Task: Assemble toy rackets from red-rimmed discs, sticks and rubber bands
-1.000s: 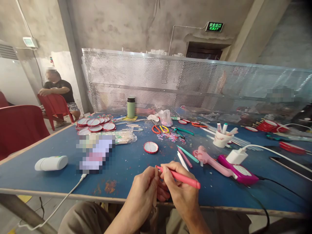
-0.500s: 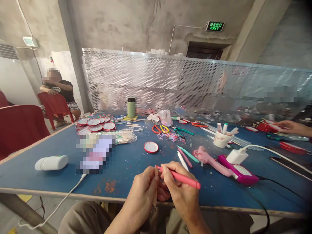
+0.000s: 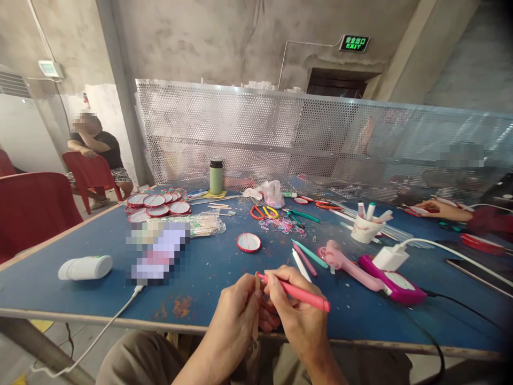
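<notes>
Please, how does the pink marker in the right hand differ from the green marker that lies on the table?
The pink marker is gripped in the right hand, raised off the blue table, its tip meeting the wooden stick that the left hand holds. The green marker lies flat and untouched, farther from the person, beside other markers. Colour differs too. Both are slim pens of similar shape.

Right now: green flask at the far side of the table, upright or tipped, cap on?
Upright, cap on. The green flask stands vertical on the blue table, its dark cap on top.

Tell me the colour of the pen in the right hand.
The pen is pink-red, seen in the head view.
</notes>
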A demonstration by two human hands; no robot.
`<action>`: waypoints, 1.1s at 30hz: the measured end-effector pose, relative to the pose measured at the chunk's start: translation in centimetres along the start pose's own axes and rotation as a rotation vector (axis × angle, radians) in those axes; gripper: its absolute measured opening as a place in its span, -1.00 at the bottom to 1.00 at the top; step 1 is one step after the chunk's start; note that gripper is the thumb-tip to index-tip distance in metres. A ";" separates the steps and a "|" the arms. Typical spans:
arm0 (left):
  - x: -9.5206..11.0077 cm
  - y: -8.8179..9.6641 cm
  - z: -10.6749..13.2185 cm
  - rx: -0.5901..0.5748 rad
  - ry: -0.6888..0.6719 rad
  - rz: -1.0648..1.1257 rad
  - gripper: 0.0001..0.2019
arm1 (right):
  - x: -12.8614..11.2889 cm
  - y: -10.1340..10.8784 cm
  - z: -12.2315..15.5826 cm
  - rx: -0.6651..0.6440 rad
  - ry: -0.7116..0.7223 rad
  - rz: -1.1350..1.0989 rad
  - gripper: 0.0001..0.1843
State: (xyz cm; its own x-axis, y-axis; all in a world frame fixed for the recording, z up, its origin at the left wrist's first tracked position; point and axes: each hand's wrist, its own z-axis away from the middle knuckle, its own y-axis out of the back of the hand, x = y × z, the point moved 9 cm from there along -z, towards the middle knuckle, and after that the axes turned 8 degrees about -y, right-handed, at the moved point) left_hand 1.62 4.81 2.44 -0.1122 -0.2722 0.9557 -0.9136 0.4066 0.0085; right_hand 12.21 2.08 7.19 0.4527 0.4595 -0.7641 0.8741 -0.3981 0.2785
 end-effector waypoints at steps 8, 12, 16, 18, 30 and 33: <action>0.1 0.0 0.1 0.000 -0.005 0.002 -0.67 | 0.1 -0.2 -0.1 -0.019 -0.005 0.008 -0.79; 0.0 -0.1 0.0 -0.008 0.005 0.030 -0.69 | 0.7 0.0 -0.1 0.010 -0.033 -0.016 -0.80; 0.0 -0.1 -0.1 -0.005 0.009 0.030 -0.68 | 0.8 0.0 0.0 0.010 -0.035 -0.015 -0.81; 0.0 -0.1 0.0 -0.002 0.008 0.032 -0.67 | 0.7 0.0 0.0 0.005 -0.031 -0.010 -0.81; -0.2 -0.3 0.0 -0.013 0.024 0.029 -0.65 | 0.5 0.1 0.0 0.019 -0.022 -0.020 -0.81; -0.2 -0.1 0.0 -0.009 0.018 0.021 -0.64 | 0.5 0.0 -0.1 0.004 -0.024 -0.014 -0.82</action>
State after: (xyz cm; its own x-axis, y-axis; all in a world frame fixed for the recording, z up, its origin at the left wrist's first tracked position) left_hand 1.76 4.84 2.25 -0.1247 -0.2478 0.9608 -0.9075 0.4198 -0.0095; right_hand 12.44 2.37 6.83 0.4362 0.4458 -0.7817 0.8795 -0.3949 0.2656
